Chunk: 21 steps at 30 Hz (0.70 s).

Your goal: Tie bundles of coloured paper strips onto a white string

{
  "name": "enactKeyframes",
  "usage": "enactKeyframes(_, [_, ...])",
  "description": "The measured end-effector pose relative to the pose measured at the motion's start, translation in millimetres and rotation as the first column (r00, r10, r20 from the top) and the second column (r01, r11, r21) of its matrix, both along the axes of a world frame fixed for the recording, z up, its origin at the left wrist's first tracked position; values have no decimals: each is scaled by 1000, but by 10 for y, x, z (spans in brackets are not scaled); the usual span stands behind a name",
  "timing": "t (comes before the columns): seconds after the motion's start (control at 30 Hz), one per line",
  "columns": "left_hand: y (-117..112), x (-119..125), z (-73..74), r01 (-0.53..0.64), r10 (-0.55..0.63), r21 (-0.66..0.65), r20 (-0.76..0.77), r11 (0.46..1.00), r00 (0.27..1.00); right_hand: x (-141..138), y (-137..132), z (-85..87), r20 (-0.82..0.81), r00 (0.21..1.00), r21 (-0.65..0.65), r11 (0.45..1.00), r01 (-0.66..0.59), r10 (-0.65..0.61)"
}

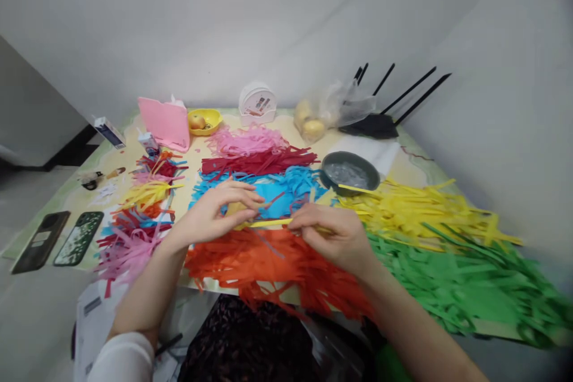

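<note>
A narrow yellow paper strip (271, 223) stretches level between my two hands. Its right end is pinched by my right hand (333, 236), thumb against curled fingers. My left hand (226, 209) has its thumb and bent fingers drawn together at the strip's left end, though the exact grip is partly hidden. Beneath and behind the hands lies a heap of blue paper strips (273, 194). Nearer to me are orange-red paper strips (259, 253), just below the yellow strip.
Red strips (259, 162), pink strips (248, 141), yellow strips (416, 209) and green strips (430, 274) form separate piles. Mixed bundles (134, 239) lie left beside two phones (78, 239). A dark bowl (349, 172), pink stand (165, 123) and yellow fruit dish (212, 119) stand behind.
</note>
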<state>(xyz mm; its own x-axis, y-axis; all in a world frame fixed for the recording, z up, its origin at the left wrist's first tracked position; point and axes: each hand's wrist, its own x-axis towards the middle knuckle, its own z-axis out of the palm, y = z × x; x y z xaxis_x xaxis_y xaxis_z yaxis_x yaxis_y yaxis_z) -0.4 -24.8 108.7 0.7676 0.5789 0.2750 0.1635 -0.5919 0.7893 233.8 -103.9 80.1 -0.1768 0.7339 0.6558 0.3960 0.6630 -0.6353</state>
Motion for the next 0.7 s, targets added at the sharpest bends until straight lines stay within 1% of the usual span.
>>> enactKeyframes(0.03, [-8, 36, 14, 2, -1, 20, -28, 1000, 1000, -7, 1, 20, 35, 999, 43, 999, -8, 7])
enactKeyframes(0.07, [-17, 77, 9, 23, -23, 9, -64, 1000, 998, -15, 2, 28, 62, 998, 78, 997, -16, 11])
enactKeyframes(0.13, [-36, 152, -36, 58, -64, -56, -113, 997, 992, -23, -1, 14, 101, 995, 125, 992, -26, 13])
enactKeyframes(0.17, [-44, 177, -66, 54, -63, -76, -123, 996, 990, -19, -8, -4, 119, 993, 139, 990, -28, 11])
enactKeyframes(0.2, [-49, 190, -95, 38, -47, -66, -133, 997, 990, -8, -17, -24, 141, 990, 142, 989, -25, 5])
enactKeyframes(0.23, [-52, 192, -121, 15, -18, -19, -144, 1000, 989, 13, -25, -42, 164, 986, 135, 991, -26, 4])
enactKeyframes(0.27, [-52, 183, -146, -8, 19, 70, -155, 998, 988, 43, -32, -52, 188, 982, 107, 994, -28, 7])
enactKeyframes(0.3, [-48, 167, -171, -33, 65, 193, -161, 981, 985, 79, -32, -54, 207, 978, 53, 998, -26, 14])
enactKeyframes(0.33, [-41, 145, -195, -56, 116, 335, -162, 940, 980, 119, -23, -44, 215, 976, -31, 999, -21, 27])
enactKeyframes(0.37, [-32, 123, -221, -73, 163, 479, -150, 875, 975, 158, -4, -27, 202, 979, -139, 990, -15, 44])
enactKeyframes(0.4, [-24, 101, -246, -80, 194, 608, -125, 790, 973, 190, 25, -4, 167, 984, -261, 965, -15, 61])
enactKeyframes(0.43, [-17, 84, -269, -79, 206, 712, -94, 698, 974, 210, 64, 17, 114, 990, -383, 923, -29, 78])
enactKeyframes(0.47, [-15, 71, -289, -72, 199, 792, -64, 606, 978, 213, 107, 33, 47, 994, -492, 868, -63, 99])
enactKeyframes(0.5, [-18, 63, -303, -63, 179, 852, -37, 520, 983, 198, 151, 38, -29, 991, -579, 806, -125, 133])
enactKeyframes(0.57, [-38, 52, -316, -58, 129, 927, 10, 370, 992, 121, 219, 12, -180, 958, -696, 660, -284, 222])
enactKeyframes(0.6, [-53, 47, -317, -64, 113, 947, 29, 316, 993, 67, 236, -18, -260, 932, -727, 584, -361, 252])
enactKeyframes(0.63, [-68, 39, -318, -77, 102, 956, 50, 284, 994, 10, 238, -54, -343, 903, -740, 518, -430, 259])
enactKeyframes(0.67, [-80, 30, -322, -95, 93, 957, 72, 274, 993, -45, 228, -91, -422, 873, -737, 469, -487, 244])
enactKeyframes(0.7, [-88, 21, -334, -116, 90, 951, 94, 287, 991, -97, 206, -124, -491, 845, -724, 440, -532, 212])
